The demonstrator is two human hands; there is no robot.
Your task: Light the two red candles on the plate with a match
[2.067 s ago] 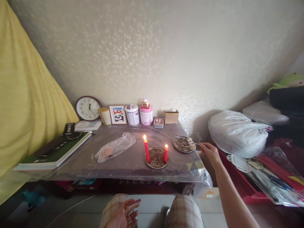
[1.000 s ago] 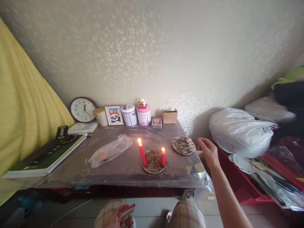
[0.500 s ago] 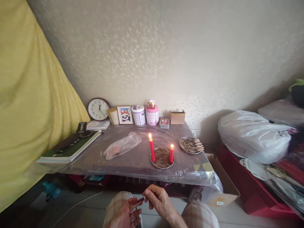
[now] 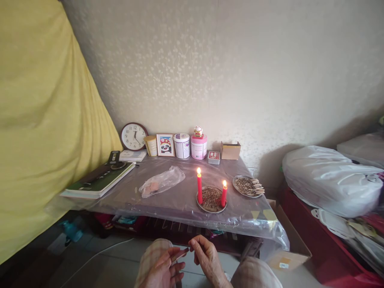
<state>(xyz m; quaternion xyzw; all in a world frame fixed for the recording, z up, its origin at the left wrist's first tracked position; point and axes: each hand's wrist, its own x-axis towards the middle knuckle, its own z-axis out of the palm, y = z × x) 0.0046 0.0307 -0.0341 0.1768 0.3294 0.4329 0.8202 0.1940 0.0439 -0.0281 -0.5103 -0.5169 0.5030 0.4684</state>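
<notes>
Low in the view, over my knees, my left hand (image 4: 166,266) grips a small flat brownish piece (image 4: 180,253) between thumb and forefinger, its other fingers loosely curled. Close by on the right, my right hand (image 4: 207,258) is pinched near the tip of that piece; what its fingertips hold, if anything, is too small to make out. Two lit red candles, a taller one (image 4: 199,190) and a shorter one (image 4: 224,196), stand upright on a round metal plate (image 4: 211,211) strewn with dark bits. Beyond it, a second plate (image 4: 235,185) carries burnt bits and several matchsticks (image 4: 257,186).
A plastic-covered table (image 4: 126,200) bears a crumpled clear bag (image 4: 163,182) and a green book (image 4: 99,180). Along the wall stand a clock (image 4: 134,136), a panda picture (image 4: 165,145), tins (image 4: 182,146) and a small carton (image 4: 230,151). White bags (image 4: 330,178) lie at right.
The view has swung slightly left, so everything sits further right in the picture. Both hands keep nearly the same pose, close together, with the brownish piece still in my left hand.
</notes>
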